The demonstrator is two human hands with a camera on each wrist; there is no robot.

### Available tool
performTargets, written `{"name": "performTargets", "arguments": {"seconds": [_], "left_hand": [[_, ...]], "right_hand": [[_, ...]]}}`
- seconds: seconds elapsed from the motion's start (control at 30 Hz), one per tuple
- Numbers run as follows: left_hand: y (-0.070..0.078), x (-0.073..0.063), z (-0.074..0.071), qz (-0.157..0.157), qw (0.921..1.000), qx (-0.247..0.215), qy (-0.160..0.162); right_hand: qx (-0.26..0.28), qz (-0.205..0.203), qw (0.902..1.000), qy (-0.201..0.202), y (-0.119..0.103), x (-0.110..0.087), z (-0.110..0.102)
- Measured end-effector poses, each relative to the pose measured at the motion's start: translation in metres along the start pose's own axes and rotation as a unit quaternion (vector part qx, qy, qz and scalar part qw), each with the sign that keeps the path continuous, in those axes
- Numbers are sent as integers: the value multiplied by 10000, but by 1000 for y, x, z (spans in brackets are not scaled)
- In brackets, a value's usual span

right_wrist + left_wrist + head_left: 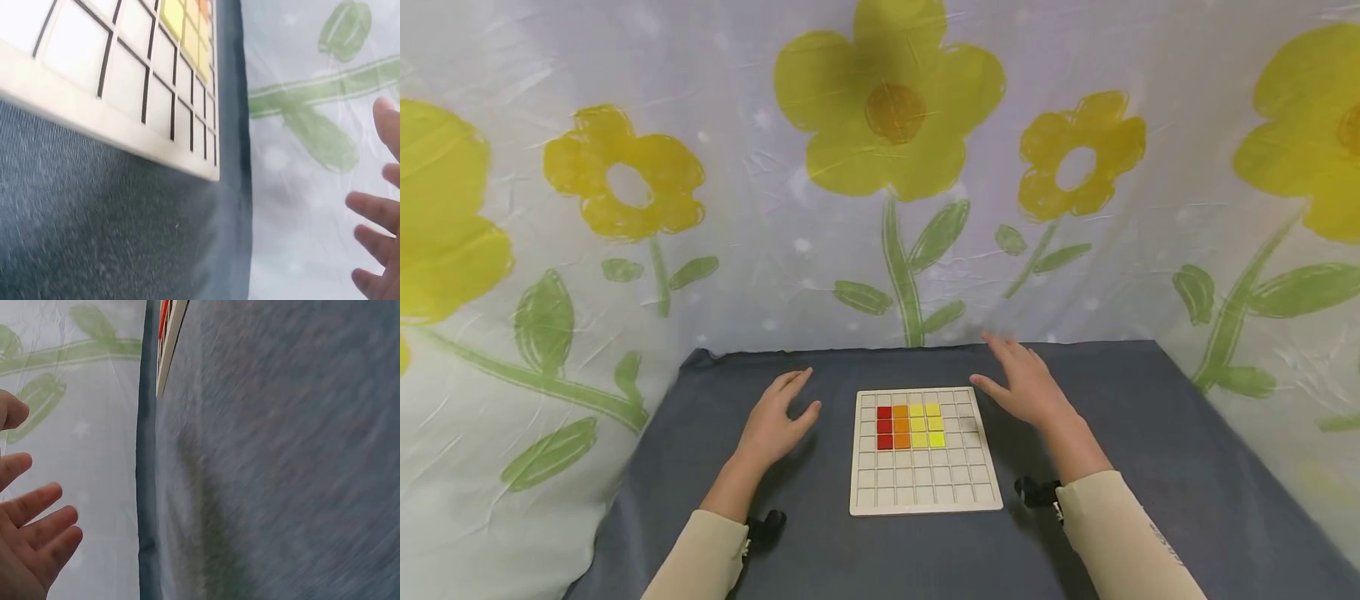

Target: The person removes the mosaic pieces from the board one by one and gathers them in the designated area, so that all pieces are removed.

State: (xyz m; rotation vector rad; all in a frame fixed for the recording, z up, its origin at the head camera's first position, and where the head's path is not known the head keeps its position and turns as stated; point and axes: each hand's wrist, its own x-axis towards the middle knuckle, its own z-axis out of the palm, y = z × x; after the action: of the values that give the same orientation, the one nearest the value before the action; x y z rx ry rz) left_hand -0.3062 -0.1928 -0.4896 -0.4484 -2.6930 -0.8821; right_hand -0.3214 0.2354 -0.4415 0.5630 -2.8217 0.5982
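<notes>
A pale wooden grid board (917, 498) lies flat on the dark cloth. In its upper part sit coloured square tiles: a column of red tiles (884, 427), one of orange tiles (901, 427), and two columns of yellow tiles (927, 425). My left hand (775, 425) hovers left of the board, fingers spread and holding nothing. On the other side, my right hand (1026, 383) is raised beside the board's upper right corner, fingers apart with nothing in them. Both wrist views show the loose fingers of the left hand (37, 531) and right hand (378, 237) away from the board.
The dark grey cloth (820, 550) covers the table. Behind and at both sides hangs a pale curtain (760, 275) printed with large yellow flowers. A black strap-like device (767, 529) shows at the left wrist and another black device (1036, 492) at the right.
</notes>
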Motion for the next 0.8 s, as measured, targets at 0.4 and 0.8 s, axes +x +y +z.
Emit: {"name": "performTargets", "arguments": {"seconds": [0.4,0.8], "left_hand": [[17,-21,11,368,9899,-1320,-361],[30,-27,28,-59,9813,-1542,-1155]], "right_hand": [[601,-629,9962,63,-23,-19,16],[740,-998,9921,-169,-35,-26,39]]}}
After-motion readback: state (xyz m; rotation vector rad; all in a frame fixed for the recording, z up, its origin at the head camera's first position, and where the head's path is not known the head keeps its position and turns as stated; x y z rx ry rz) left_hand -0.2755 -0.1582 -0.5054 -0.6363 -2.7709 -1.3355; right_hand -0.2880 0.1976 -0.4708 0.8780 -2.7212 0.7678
